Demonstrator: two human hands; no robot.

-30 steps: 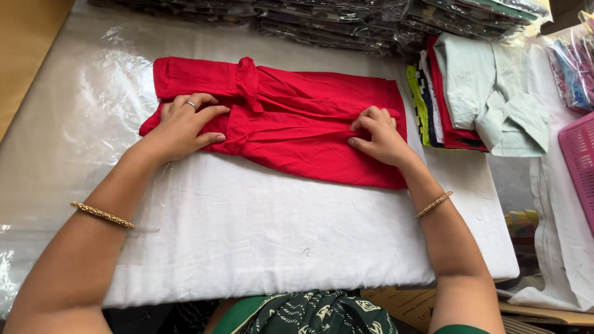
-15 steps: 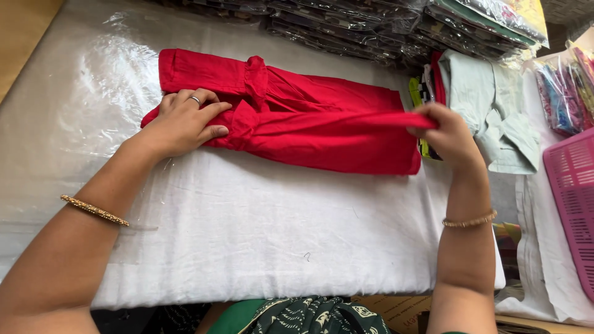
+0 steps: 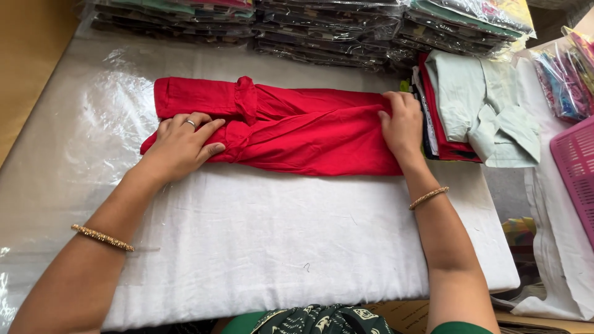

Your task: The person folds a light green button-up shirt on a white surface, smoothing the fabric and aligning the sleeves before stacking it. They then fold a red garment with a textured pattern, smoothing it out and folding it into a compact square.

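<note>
A red garment (image 3: 297,127) lies folded into a long band across a white cloth pad (image 3: 278,235) on the table. My left hand (image 3: 182,143) presses flat on the garment's left part, fingers spread, a ring on one finger. At the band's right end my right hand (image 3: 402,127) rests with its fingers curled over the edge of the red fabric. Both wrists carry a thin gold bangle.
Stacks of bagged garments (image 3: 322,25) line the far edge. A pile of folded clothes topped by a pale green shirt (image 3: 482,105) sits right of the red garment. A pink basket (image 3: 575,173) and more bagged items (image 3: 566,74) are at far right. Clear plastic sheet (image 3: 62,154) covers the left.
My right hand lifted the garment's right end outward, then laid it back and now presses the right edge down. My left hand stayed in place on the left part.
</note>
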